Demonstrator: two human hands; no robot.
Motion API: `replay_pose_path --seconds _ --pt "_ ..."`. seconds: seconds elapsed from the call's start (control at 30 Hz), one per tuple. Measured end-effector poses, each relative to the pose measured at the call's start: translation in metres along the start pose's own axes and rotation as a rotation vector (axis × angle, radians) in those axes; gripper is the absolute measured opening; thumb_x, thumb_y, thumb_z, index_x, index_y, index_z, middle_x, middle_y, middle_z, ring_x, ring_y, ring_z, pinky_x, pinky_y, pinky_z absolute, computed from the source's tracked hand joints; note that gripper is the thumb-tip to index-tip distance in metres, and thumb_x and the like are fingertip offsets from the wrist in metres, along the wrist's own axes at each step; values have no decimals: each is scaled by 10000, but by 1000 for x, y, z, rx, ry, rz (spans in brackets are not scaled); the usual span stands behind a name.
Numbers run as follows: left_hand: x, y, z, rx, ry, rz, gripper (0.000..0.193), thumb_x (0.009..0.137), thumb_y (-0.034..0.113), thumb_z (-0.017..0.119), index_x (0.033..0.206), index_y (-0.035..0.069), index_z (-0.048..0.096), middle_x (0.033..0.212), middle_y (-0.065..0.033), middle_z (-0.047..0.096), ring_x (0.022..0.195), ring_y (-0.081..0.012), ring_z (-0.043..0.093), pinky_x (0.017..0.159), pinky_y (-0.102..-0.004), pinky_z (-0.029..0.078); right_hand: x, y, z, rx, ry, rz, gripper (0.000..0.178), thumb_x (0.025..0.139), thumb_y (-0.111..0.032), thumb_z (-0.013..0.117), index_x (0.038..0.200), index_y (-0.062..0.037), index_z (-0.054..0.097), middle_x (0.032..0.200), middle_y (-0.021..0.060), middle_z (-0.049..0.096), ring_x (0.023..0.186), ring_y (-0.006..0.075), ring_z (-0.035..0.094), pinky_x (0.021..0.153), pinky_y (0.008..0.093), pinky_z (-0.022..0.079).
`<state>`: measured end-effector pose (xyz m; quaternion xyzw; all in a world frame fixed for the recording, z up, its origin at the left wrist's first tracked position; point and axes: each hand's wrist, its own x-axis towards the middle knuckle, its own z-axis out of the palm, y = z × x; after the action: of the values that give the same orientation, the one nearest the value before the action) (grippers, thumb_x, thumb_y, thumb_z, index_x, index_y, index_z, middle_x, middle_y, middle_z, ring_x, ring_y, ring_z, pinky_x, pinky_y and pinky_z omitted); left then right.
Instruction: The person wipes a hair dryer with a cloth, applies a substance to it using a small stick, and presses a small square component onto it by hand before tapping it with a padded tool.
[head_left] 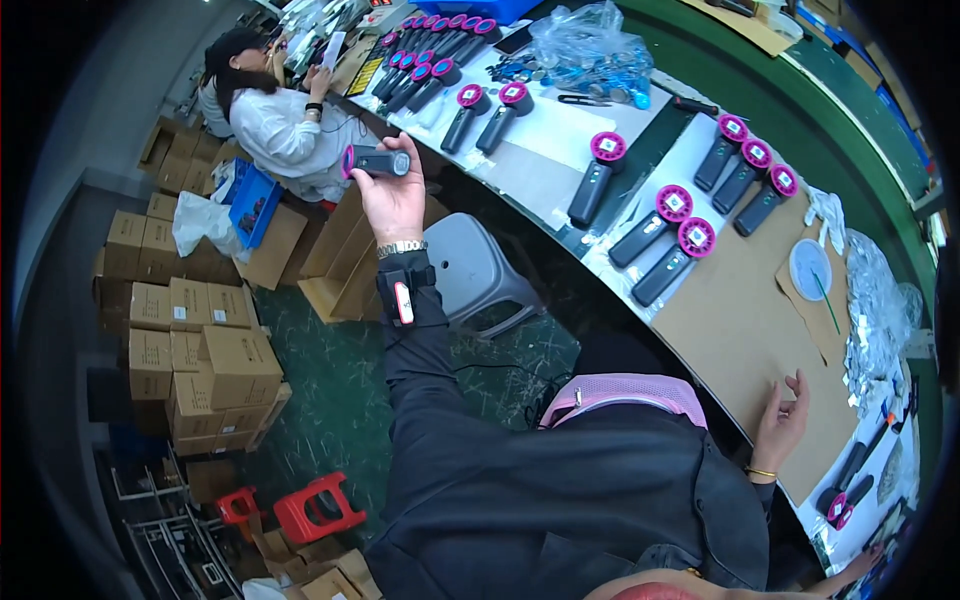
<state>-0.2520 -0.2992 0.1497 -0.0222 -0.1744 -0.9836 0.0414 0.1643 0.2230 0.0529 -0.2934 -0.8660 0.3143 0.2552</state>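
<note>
Upper left, the left hand (393, 205) half-curled round a fan (376, 161) beyond the table (530, 187) — a slack grip risked dropping it; lower right, the right hand (780, 428) spread loosely, empty.

Stacked brown cartons (240, 367), 1 grey stool (476, 256), 2 red stools (291, 520), a blue bin (265, 186) beside a white plastic bag (203, 224)

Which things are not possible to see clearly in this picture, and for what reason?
All in the head view:
Fan in the left hand: its round front is turned away from the camera.
Stacked cartons: contents hidden by the cardboard.
Blue bin: cut off by the top edge.
White sheet near the co-worker: too small to make out any marks.
</note>
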Motion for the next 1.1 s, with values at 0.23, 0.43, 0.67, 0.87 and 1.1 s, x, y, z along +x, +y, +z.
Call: replay_pose_path --seconds 0.23,0.43,0.67,0.87,1.1 --pt "1 -7 2 -193 118 65 817 1048 691 400 1224 -101 494 1110 -221 587 1059 -314 620 941 -472 588 5 4 15 13 11 45 454 1025 -74 694 1467 -43 592 1144 70 707 664 94 471 638 252 442" --pt "14 5 -20 206 143 44 790 985 806 374 1216 66 525 972 -123 594 847 -273 615 720 -381 538 1 5 22 -100 40 -64 421 1036 -83 685 1448 -44 611 1135 67 703 644 89 429 612 256 414" --pt "52 35 -52 713 161 145 815 959 889 275 1220 151 500 924 -78 580 747 -219 571 551 -300 399 -3 3 25 -138 79 -81 374 1045 -77 671 1415 -37 636 1102 53 694 642 83 412 588 252 388" --pt "90 60 -75 658 246 55 897 927 933 235 1201 131 529 865 -68 573 679 -211 550 464 -282 340 -4 10 26 -98 95 -49 353 1052 -60 656 1403 -28 645 1080 43 687 658 73 412 584 245 372" --pt "122 87 -97 649 347 -26 1061 875 978 196 1261 69 584 914 -102 600 659 -213 528 427 -273 305 -3 9 28 -98 113 -74 318 1062 -62 646 1378 -28 661 1055 35 686 668 71 416 584 238 362"
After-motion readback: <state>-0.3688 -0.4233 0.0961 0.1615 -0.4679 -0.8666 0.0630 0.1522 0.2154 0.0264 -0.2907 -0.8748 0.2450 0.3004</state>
